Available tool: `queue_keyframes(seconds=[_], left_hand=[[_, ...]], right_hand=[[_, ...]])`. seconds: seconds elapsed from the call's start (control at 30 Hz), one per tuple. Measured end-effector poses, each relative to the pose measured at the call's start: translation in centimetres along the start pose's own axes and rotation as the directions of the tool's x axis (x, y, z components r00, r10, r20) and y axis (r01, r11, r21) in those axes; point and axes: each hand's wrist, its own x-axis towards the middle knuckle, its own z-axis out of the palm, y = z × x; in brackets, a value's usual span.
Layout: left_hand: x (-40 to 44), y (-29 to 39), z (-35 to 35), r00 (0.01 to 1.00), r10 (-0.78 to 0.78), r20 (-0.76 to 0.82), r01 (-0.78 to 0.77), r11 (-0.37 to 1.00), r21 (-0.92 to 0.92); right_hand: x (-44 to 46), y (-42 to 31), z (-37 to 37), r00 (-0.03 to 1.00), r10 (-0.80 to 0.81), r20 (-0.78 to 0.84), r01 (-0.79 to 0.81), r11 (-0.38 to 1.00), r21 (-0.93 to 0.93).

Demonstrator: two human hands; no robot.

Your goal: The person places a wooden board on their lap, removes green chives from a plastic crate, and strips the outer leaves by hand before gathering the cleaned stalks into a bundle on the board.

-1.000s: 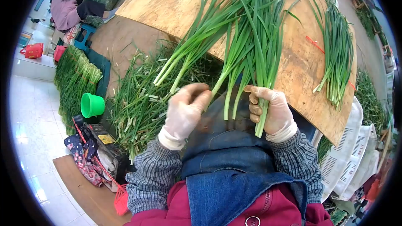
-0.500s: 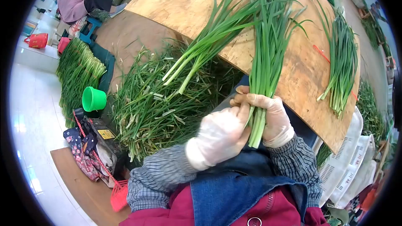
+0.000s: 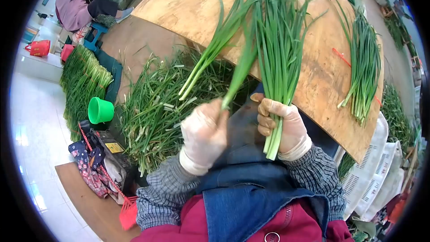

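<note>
Both of my hands wear thin whitish gloves. My right hand [image 3: 286, 123] is wrapped round the pale lower stems of a bundle of Chinese chives [image 3: 282, 58], its leaves fanning up over the board. My left hand [image 3: 206, 130], slightly blurred, grips the base of a smaller strand of chives [image 3: 242, 71], held apart to the left of the bundle. A few more loose chives [image 3: 210, 58] hang over the board's edge, near my left hand but untouched. Another bunch of chives [image 3: 365, 67] lies on the right of the board.
A wooden board [image 3: 322, 89] spans in front of me. Below its left edge lies a heap of chive trimmings [image 3: 170, 112]. Tied chives [image 3: 85, 80], a green bucket [image 3: 100, 110] and a bag [image 3: 87, 166] stand leftward. A person [image 3: 78, 4] sits far left; white sacks [image 3: 369, 183] are right.
My left hand has moved left, away from the bundle, taking a strand of chives with it. My right hand still grips the bundle, in nearly the same place.
</note>
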Motion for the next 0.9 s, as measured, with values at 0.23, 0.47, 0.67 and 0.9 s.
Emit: queue_keyframes(seconds=[0.23, 0.47, 0.67, 0.9], left_hand=[[-1.7, 2.5, 1.1, 0.989, 0.114, 0.092, -0.105, 0.989, -0.102], [0.7, 1.6, -3.0, 0.969, 0.009, 0.246, 0.086, 0.924, -0.373], [1.3, 2.2, -0.7, 0.959, -0.061, 0.278, 0.164, 0.917, -0.363], [2.7, 2.6, 1.8, 0.932, 0.177, 0.318, -0.154, 0.983, -0.095]], right_hand=[[0.2, 0.9, 0.0, 0.986, -0.127, -0.107, 0.115, 0.986, -0.118], [-0.3, 0.0, -0.4, 0.996, -0.053, -0.073, 0.043, 0.990, -0.134], [0.0, 0.2, -1.1, 0.999, -0.036, -0.040, 0.031, 0.994, -0.105], [-0.3, 0.5, -1.0, 0.994, -0.049, -0.098, 0.035, 0.990, -0.135]])
